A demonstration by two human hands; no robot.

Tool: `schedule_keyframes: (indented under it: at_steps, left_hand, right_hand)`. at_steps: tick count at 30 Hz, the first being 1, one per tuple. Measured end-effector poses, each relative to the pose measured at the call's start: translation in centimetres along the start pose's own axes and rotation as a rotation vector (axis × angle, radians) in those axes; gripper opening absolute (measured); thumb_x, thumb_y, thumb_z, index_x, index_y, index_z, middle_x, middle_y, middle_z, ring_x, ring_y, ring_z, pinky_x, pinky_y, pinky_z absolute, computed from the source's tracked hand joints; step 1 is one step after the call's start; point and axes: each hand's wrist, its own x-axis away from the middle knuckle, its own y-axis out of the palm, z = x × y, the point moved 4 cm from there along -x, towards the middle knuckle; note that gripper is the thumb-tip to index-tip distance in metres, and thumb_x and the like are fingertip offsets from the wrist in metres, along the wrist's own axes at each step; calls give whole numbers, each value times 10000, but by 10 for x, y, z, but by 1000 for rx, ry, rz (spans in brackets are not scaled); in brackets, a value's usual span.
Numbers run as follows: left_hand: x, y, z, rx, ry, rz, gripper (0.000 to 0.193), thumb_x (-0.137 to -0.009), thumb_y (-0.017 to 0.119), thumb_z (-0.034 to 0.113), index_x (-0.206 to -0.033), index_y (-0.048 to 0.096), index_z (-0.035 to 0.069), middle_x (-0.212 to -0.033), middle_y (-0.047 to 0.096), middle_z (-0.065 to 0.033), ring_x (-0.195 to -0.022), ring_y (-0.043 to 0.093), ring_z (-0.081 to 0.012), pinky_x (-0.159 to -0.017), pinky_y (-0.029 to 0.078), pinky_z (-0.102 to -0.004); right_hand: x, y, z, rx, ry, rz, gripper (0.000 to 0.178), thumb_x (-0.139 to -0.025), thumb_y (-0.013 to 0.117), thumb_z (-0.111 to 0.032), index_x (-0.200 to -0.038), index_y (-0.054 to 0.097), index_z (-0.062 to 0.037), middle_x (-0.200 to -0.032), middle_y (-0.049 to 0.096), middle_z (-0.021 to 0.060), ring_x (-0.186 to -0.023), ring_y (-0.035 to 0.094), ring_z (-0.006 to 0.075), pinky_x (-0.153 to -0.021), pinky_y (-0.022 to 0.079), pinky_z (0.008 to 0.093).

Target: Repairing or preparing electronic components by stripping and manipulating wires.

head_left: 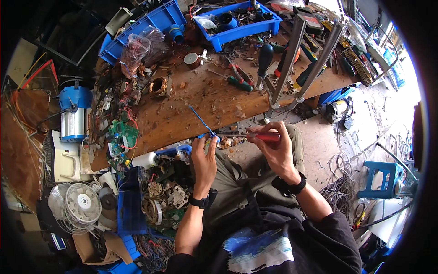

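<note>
My right hand is closed around the red handle of a screwdriver. Its thin shaft points left, and the tip meets a small blue part pinched in the fingers of my left hand. Fingers and blur hide what kind of part it is. A stiff blue wire rises from it toward the wooden workbench. Both hands are over my lap, just off the bench's front edge.
Pliers, a black-handled tool and metal posts stand or lie on the bench. Blue crates line its back. Left are circuit boards and a fan; right, a blue stool and tangled cables.
</note>
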Motion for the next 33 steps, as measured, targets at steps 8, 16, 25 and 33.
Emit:
schedule_keyframes:
  at_steps: [8, 16, 25, 33]
  left_hand:
    - [-1, 6, -9, -106, 58, 14, 321, -1077, 553, 235, -1158, 628, -67, -926, 543, -174, -864, 534, -332, -769, 415, -419]
    - [0, 10, -9, -161, 53, 10, 328, -1082, 533, 231, -1179, 625, -68, -940, 551, -195, -885, 540, -359, -779, 408, -443]
    - [1, 15, -16, -169, 35, 15, 299, -1070, 540, 193, -1201, 626, -61, -999, 578, -210, -941, 553, -384, -815, 424, -444]
    - [4, 19, -19, -239, 36, 59, 256, -1059, 557, 170, -1118, 641, -64, -978, 588, -195, -930, 571, -358, -823, 452, -421]
  right_hand:
    - [-5, 7, 12, 4, -82, -13, 290, -956, 697, 12, -1110, 452, -10, -1192, 718, 173, -1064, 706, 193, -907, 573, 314]
    - [-2, 12, 17, 86, -113, -37, 300, -949, 692, 35, -1132, 458, -5, -1231, 702, 178, -1089, 712, 214, -918, 580, 312]
    - [-3, 17, 4, 151, -126, -171, 273, -932, 686, 66, -1111, 492, -2, -1254, 687, 191, -1139, 702, 249, -934, 587, 322]
    - [-11, 16, -12, 463, 131, -100, 252, -976, 712, -147, -1052, 530, 11, -1022, 750, 206, -967, 760, 285, -724, 610, 334]
